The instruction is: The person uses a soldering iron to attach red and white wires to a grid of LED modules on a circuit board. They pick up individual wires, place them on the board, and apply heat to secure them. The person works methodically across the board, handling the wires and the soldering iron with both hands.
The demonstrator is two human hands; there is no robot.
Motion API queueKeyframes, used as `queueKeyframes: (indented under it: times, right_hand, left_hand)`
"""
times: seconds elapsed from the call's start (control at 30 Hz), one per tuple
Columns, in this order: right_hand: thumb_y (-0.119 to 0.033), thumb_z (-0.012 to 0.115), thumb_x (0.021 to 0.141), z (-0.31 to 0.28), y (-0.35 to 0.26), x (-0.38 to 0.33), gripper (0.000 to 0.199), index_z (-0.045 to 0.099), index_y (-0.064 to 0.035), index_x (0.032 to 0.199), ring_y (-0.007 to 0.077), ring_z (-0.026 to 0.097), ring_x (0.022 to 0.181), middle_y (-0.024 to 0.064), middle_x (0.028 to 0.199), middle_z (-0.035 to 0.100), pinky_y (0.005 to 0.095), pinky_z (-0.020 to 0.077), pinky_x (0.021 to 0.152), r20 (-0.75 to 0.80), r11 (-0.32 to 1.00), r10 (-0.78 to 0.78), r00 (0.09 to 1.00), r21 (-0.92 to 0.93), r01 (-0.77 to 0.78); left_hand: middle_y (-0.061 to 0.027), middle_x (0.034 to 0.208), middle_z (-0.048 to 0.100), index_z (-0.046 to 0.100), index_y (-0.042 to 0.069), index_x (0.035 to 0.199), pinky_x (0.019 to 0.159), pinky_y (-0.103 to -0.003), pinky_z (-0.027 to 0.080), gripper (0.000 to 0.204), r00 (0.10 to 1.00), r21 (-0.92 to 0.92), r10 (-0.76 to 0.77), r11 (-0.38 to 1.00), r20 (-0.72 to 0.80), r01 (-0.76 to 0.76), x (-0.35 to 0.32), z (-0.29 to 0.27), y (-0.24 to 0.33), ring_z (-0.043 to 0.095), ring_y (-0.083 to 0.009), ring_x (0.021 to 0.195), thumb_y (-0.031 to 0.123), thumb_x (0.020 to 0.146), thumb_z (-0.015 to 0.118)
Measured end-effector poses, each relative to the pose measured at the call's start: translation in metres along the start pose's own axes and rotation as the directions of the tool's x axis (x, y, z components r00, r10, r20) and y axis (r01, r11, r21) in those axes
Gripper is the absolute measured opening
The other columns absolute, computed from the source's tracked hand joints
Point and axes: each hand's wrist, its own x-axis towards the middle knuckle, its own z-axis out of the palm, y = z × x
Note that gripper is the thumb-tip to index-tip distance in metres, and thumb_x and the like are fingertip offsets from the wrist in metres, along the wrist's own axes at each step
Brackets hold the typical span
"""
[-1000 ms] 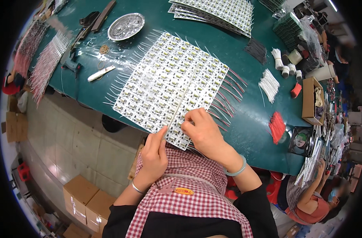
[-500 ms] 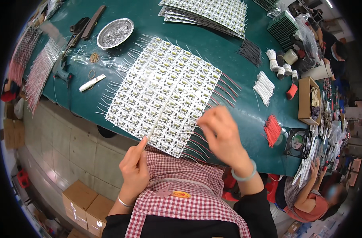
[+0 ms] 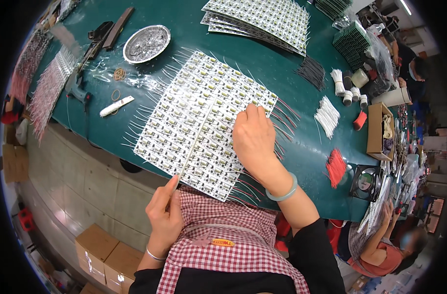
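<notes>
A square white circuit-board panel point(image 3: 162, 132) lies tilted on the green table, covered with rows of small yellowish-green components. White wires fringe its left side, red and white wires its right. At the near edge, my left hand point(image 3: 164, 210) pinches the lower end of a thin pale rod point(image 3: 198, 139) that lies slanting across the panel. My right hand point(image 3: 254, 134) is over the panel's right part with fingers bent down and together; the fingertips touch or nearly touch the components. Whatever is between them is hidden.
A stack of similar panels point(image 3: 262, 22) sits at the back. Bundles of black wires point(image 3: 310, 73), white wires point(image 3: 327, 116) and red wires point(image 3: 335, 168) lie to the right, near a small fan point(image 3: 365, 181). A metal bowl point(image 3: 146, 44) and glue gun point(image 3: 78, 91) are left. A co-worker point(image 3: 380, 252) sits right.
My right hand has moved up and left, from the panel's right edge onto its components. The panel has shifted slightly toward me. The rod in my left hand has slid a little left across it.
</notes>
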Motion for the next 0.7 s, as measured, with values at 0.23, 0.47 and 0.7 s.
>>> queueKeyframes:
  times: [0.23,0.47,0.7]
  right_hand:
    - [0.002,0.065,0.078,0.002,-0.009,0.002,0.005,0.064,0.0011,0.083,0.0310,0.060,0.091,0.0139,0.091,0.058,0.0422,0.0517,0.072,0.026,0.992,0.128,0.991,-0.012,-0.128]
    - [-0.002,0.072,0.086,-0.011,0.017,-0.022,0.007,0.066,0.0002,0.089,0.0274,0.061,0.087,0.0128,0.092,0.059,0.0408,0.0517,0.072,0.031,0.819,0.334,0.942,0.485,-0.306]
    - [-0.002,0.070,0.091,-0.011,0.031,-0.059,0.006,0.066,0.0013,0.093,0.0272,0.063,0.089,0.0140,0.097,0.062,0.0397,0.0526,0.076,0.210,0.566,0.559,0.802,0.610,-0.554]
  left_hand:
    - [-0.0101,0.082,0.061,0.069,-0.003,0.133,0.060,-0.031,0.043,0.038,1.000,-0.016,0.003,1.000,0.029,-0.003,0.002,-0.004,0.001,0.053,-0.0180,0.067,-0.011,0.096,0.061]
    - [-0.0080,0.080,0.058,0.070,0.000,0.134,0.060,-0.030,0.041,0.038,0.997,-0.042,0.014,0.999,0.078,-0.011,-0.003,-0.006,-0.003,0.051,-0.0157,0.067,-0.008,0.098,0.061]
    - [-0.0079,0.077,0.055,0.070,0.003,0.134,0.058,-0.032,0.040,0.037,0.986,-0.030,-0.009,0.999,0.168,0.014,0.000,-0.009,0.005,0.049,-0.0154,0.064,-0.006,0.099,0.062]
